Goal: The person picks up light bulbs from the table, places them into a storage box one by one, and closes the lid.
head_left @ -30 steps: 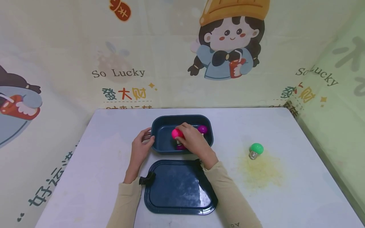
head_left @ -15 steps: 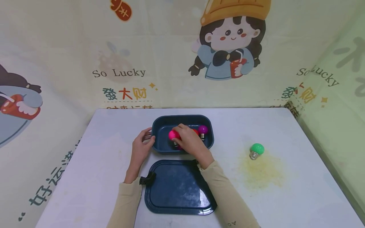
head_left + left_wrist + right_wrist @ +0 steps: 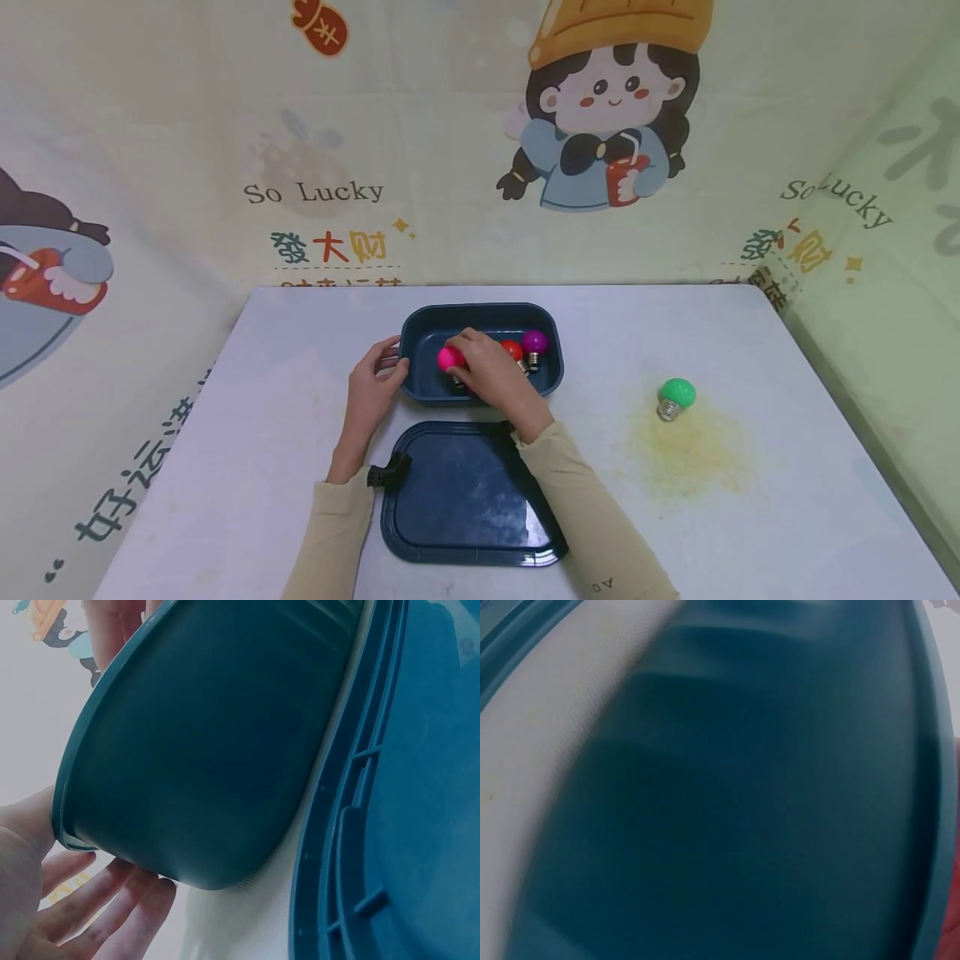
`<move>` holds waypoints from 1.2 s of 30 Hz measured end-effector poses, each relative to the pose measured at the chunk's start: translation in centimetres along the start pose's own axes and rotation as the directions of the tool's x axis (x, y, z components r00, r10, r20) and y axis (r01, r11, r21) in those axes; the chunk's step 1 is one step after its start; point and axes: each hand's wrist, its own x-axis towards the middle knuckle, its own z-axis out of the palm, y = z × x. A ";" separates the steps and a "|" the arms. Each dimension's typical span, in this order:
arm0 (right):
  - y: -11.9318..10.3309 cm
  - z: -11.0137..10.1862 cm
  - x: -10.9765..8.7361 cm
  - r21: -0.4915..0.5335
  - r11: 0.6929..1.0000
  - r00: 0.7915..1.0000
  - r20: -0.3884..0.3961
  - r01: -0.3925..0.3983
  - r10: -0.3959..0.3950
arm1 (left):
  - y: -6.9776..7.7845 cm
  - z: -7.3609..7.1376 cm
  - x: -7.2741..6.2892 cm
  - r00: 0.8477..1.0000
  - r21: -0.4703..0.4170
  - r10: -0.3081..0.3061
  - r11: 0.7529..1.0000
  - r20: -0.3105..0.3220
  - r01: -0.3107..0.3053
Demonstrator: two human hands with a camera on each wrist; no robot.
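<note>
My right hand [image 3: 491, 371] reaches into the dark blue box [image 3: 427, 373] and holds a pink light bulb [image 3: 450, 358] by its round head, its metal screw base pointing down. At the box's left end my left hand [image 3: 370, 385] grips the rim, thumb on top and fingers against the outer wall, as the left wrist view of the box [image 3: 202, 750] also shows. Inside, a red bulb [image 3: 512, 349] and a purple bulb [image 3: 535, 342] lie at the right end. The box wall [image 3: 742, 787] fills most of the right wrist view, which hides the held bulb.
A dark blue lid [image 3: 468, 496] lies flat in front of the box, between the forearms. A green bulb [image 3: 678, 392] rests on the white table [image 3: 765, 517] to the right, beside a yellowish stain. A printed cloth [image 3: 442, 167] hangs behind the table.
My right hand has moved left inside the box with the pink bulb, bringing the red bulb and more of the purple one into sight. The left hand stays on the rim.
</note>
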 end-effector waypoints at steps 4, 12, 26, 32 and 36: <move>-0.1 0.2 0.2 -0.008 1.000 1.000 0.010 0.004 -0.004 | 0.1 0.0 0.0 1.000 -0.001 -0.008 1.000 0.002 0.008; -0.2 0.7 0.6 -0.036 0.999 1.000 0.015 0.027 -0.026 | 0.0 0.0 0.0 1.000 -0.002 -0.002 1.000 0.004 0.002; -0.2 1.2 1.1 -0.042 0.999 0.998 0.049 0.026 -0.024 | 0.0 0.0 0.0 1.000 0.001 -0.003 1.000 0.003 0.003; -0.2 1.3 1.3 -0.052 0.998 0.997 0.072 0.019 -0.015 | -0.1 0.1 0.0 1.000 0.002 0.001 1.000 0.008 -0.001; -0.2 1.5 1.5 -0.068 0.997 0.997 0.079 0.026 -0.020 | -0.1 0.0 0.0 1.000 0.001 0.005 1.000 0.005 -0.005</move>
